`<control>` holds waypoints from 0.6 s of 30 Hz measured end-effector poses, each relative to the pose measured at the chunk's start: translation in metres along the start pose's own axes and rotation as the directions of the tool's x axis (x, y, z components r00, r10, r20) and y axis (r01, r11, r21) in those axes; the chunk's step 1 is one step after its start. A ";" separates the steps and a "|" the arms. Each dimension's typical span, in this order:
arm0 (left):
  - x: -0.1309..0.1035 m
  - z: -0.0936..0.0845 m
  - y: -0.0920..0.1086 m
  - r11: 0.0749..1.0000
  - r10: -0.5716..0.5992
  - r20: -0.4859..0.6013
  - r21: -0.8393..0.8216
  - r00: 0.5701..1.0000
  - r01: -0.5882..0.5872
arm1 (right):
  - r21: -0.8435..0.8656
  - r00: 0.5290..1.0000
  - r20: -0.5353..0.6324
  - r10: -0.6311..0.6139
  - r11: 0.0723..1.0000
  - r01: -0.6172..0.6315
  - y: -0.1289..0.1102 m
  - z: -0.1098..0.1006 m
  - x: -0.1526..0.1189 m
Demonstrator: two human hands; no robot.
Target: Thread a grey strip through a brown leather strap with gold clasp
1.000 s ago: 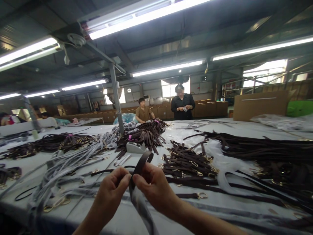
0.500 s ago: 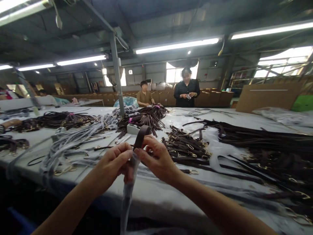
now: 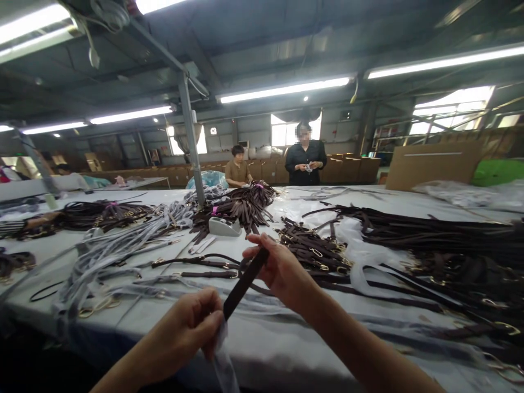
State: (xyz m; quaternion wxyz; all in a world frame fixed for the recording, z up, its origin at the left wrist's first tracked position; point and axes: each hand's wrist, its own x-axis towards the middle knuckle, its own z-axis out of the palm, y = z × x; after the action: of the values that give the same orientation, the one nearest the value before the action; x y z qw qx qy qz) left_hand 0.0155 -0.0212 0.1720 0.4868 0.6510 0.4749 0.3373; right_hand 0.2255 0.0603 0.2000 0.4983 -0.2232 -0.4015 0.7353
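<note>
A dark brown strap [image 3: 245, 286] runs between my two hands above the table's front edge. My left hand [image 3: 194, 322] is closed around its lower part, where a clear plastic sleeve [image 3: 225, 363] covers it and hangs down below the fist. Higher up and to the right, my right hand [image 3: 275, 262] grips the bare upper part of the strap between thumb and fingers. Behind it lie several brown straps with gold-coloured buckles [image 3: 313, 245]. A strap with metal fittings [image 3: 208, 274] rests on the table just beyond my left hand.
Plastic-sleeved straps [image 3: 123, 234] spread across the left of the white table [image 3: 282, 341]. A tape dispenser [image 3: 224, 226] stands mid-table near a metal post [image 3: 192, 147]. Long dark straps [image 3: 429, 234] cover the right side. Two people [image 3: 305, 158] are across the table; a striped sleeve [image 3: 12, 228] reaches in at left.
My hands have moved apart: the left went down, the right a little to the right. The bare strap that was looped is now stretched straight between them.
</note>
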 end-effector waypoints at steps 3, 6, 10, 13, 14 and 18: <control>0.008 -0.003 -0.024 0.999 -0.013 -0.047 -0.030 0.999 0.012 | -0.039 0.988 -0.106 -0.112 0.993 0.109 -0.020 -0.009 0.002; 0.019 -0.002 -0.033 0.994 -0.021 -0.113 -0.108 0.993 0.009 | -0.227 0.962 -0.049 -0.267 0.941 0.250 -0.023 -0.007 -0.002; 0.029 0.009 -0.028 0.981 -0.024 -0.119 -0.194 0.993 0.000 | -0.478 0.954 0.119 -0.275 0.826 0.297 -0.006 0.007 -0.010; 0.030 0.011 -0.021 0.961 -0.015 -0.169 -0.275 0.985 -0.032 | -0.512 0.921 0.066 -0.384 0.779 0.362 -0.003 0.013 -0.007; 0.030 0.010 -0.017 0.948 -0.008 -0.196 -0.314 0.980 -0.055 | -0.517 0.898 0.042 -0.439 0.759 0.395 -0.006 0.014 -0.004; 0.036 -0.010 0.020 0.892 0.027 -0.225 -0.433 0.974 -0.125 | -0.537 0.826 0.159 -0.541 0.654 0.532 -0.038 0.034 0.013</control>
State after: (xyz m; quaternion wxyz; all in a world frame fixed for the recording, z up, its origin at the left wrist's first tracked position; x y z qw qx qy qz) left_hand 0.0234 0.0142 0.1930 0.5553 0.5006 0.4087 0.5235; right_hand 0.2164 0.0662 0.2512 0.6078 -0.2361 -0.6427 0.4022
